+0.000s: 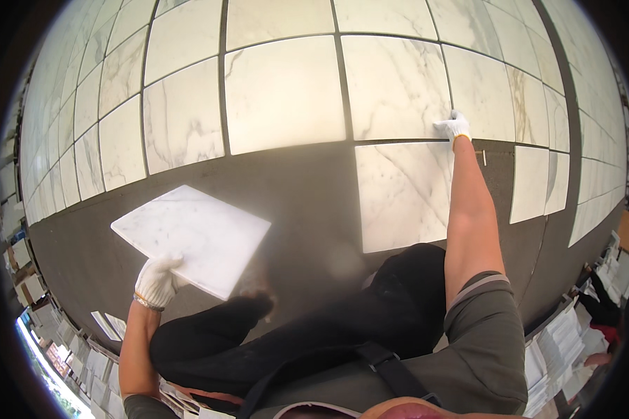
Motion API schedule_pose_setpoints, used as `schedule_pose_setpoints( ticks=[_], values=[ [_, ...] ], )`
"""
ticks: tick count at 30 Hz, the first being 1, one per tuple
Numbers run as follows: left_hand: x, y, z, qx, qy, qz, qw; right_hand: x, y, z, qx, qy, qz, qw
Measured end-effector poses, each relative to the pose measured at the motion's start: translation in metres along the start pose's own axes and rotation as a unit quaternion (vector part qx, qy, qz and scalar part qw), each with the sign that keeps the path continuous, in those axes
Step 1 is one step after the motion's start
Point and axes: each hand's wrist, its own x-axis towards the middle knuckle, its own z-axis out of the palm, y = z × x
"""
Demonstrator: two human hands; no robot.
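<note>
My left hand [158, 281], in a white knit glove, grips the lower left edge of a square white marble tile [196, 234]. The tile is held tilted over the dark floor, its thumb side on the upper face. Far out to the right, my gloved right hand [455, 126] rests at the seam between laid marble tiles, two fingers spread apart and nothing seen in them. Beside its wrist lies a grey-veined marble tile [402, 195], partly covered by my right forearm. Just beyond is another veined tile [397, 87], close to the fingertips.
Rows of pale marble tiles [283, 91] cover the floor ahead, with narrow dark gaps. A narrow tile [530, 183] lies at the right, near a small light stick [484, 158]. My bent black-trousered legs [328, 335] are close below. Stacked slabs [559, 356] stand at the lower right.
</note>
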Motion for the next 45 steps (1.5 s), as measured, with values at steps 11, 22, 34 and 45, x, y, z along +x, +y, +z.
schedule_pose_setpoints(
  ticks=[11,22,34,45],
  values=[
    [-0.003,0.0,0.013,0.007,0.007,0.01,1.0,0.02,-0.022,0.002,-0.002,0.013,-0.048,0.999],
    [-0.016,-0.01,-0.001,0.021,0.057,-0.014,0.998,0.039,-0.062,0.0,0.044,0.015,0.028,0.999],
    [-0.013,0.0,0.013,0.028,0.04,-0.011,0.999,0.043,-0.057,-0.001,-0.054,0.024,0.001,0.998],
    [0.007,-0.002,0.006,-0.016,0.009,0.015,1.0,-0.06,-0.057,-0.009,-0.112,0.072,-0.179,0.975]
  ],
)
